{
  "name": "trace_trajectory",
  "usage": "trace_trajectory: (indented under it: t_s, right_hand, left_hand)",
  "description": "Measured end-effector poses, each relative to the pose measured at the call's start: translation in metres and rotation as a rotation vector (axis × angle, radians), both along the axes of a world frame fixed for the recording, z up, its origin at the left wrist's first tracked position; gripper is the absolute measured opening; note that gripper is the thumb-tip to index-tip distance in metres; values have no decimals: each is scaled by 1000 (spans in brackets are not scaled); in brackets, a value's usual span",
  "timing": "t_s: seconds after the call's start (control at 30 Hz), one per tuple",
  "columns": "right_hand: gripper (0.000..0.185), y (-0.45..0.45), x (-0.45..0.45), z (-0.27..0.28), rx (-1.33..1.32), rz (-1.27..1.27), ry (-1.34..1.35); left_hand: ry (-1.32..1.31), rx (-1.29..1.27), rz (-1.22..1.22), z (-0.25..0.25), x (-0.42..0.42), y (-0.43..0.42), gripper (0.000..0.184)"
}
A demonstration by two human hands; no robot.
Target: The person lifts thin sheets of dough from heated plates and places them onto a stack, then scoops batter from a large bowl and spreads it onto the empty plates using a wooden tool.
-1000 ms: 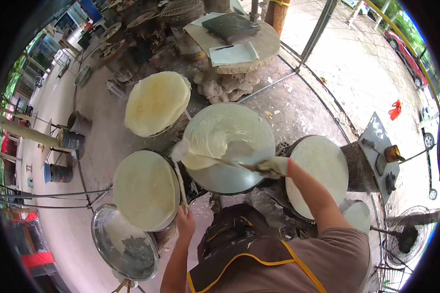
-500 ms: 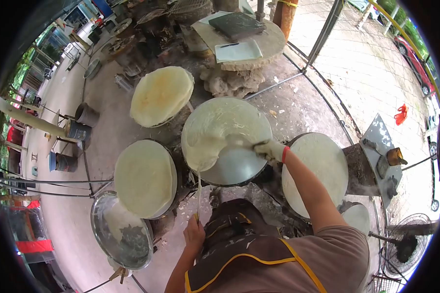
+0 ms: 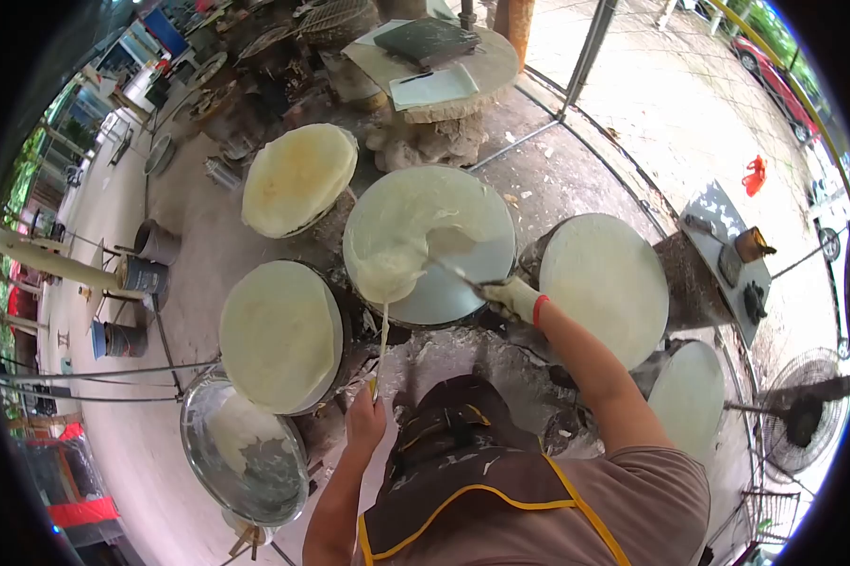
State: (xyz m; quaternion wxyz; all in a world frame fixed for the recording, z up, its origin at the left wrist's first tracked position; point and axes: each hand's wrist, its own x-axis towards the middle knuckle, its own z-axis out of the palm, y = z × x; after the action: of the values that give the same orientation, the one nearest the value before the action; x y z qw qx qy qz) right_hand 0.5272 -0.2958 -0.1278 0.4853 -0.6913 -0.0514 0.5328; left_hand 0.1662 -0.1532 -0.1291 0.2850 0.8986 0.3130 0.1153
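Note:
My left hand (image 3: 366, 420) is closed round the yellowish handle of a batter-coated stick (image 3: 384, 344). Its far end reaches a thick heap of pale batter (image 3: 390, 272) on the central round griddle (image 3: 444, 304). My right hand (image 3: 511, 298), in a whitish glove with a red band at the wrist, grips a long thin spatula-like tool (image 3: 455, 271). That tool's tip points over the griddle towards the batter heap. A thin batter layer covers the griddle's far and left parts, while bare grey metal shows at the near right.
Pale sheets lie on round griddles at left (image 3: 279, 335), right (image 3: 604, 288) and back left (image 3: 297, 179). A metal basin (image 3: 194, 415) of batter stands at lower left. A stone table (image 3: 500, 66) bears papers. A fan (image 3: 802, 420) stands at right.
The view has shifted slightly. My right hand has come off the griddle's right edge, and its thin tool now shows over the metal. The bare patch has changed shape; my left hand still holds the stick.

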Motion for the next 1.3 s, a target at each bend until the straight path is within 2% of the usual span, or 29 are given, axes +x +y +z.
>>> trace_trajectory:
  t_s: [0.03,0.07,0.17,0.2,0.3,0.33,0.4,0.43,0.5,0.53,0.63,0.67,0.7,0.73,0.83,0.87,0.9,0.97,1.03,1.07,1.17,1.2,1.3]
  right_hand:
    - [24,-10,-12,-9,-2,96,56]
    - [25,-18,-22,-42,44,33,33]
    - [26,-38,-93,-41,229,-355,161]
    - [24,-29,-129,-18,232,-493,184]
    - [18,43,-215,-37,182,-565,310]
    - [22,75,-236,-28,256,-493,274]
    - [28,128,-252,-39,324,-290,64]
    - [31,150,-253,-51,265,-255,-24]
    - [36,167,-264,-56,204,-504,-193]
    - [34,166,-266,-94,101,-523,-293]
    - [42,172,-313,-103,-300,-579,-594]
    - [42,185,-325,-63,-248,-653,-454]
    - [41,201,-331,-45,-254,-683,-448]
    - [38,207,-325,-47,-230,-608,-509]
    - [35,190,-297,-98,-193,-493,-631]
    - [38,176,-289,-98,-219,-552,-479]
    - [37,165,-291,-65,-237,-620,-504]
    - [37,165,-289,-58,-151,-819,-287]
    - [37,182,-289,-75,-191,-884,-341]
    - [38,181,-300,-68,-200,-797,-463]
    - [36,131,-298,-97,-320,-345,-733]
    - [33,117,-289,-99,-344,-426,-694]
    - [30,111,-267,-97,-197,-736,-497]
  left_hand:
    - [-30,-18,-20,3,-4,7,28]
    - [-60,-37,-42,9,-10,14,27]
    - [-186,-151,-39,33,-28,37,23]
    - [-229,-202,-31,41,-37,47,22]
    - [-389,-759,99,57,-65,78,21]
    - [-450,-843,106,75,-71,84,19]
    - [-530,-887,109,76,-95,105,19]
    - [-568,-910,114,75,-108,116,19]
    - [-655,-972,118,68,-138,130,19]
    - [-686,-1012,132,71,-153,135,19]
    - [-767,-1130,198,70,-192,146,21]
    - [-775,-1175,224,67,-205,148,22]
    - [-785,-1220,251,65,-213,149,24]
    - [-803,-1281,278,70,-217,147,25]
    - [-849,-1367,273,71,-236,146,29]
    - [-836,-1370,262,70,-241,146,30]
    - [-825,-1372,251,70,-246,145,31]
    - [-822,-1388,218,68,-253,145,32]
    - [-827,-1426,180,64,-256,144,32]
    - [-825,-1444,185,65,-255,141,32]
    - [-823,-1495,180,70,-246,129,31]
    - [-822,-1506,169,71,-244,125,31]
    - [-801,-1497,178,78,-234,109,30]
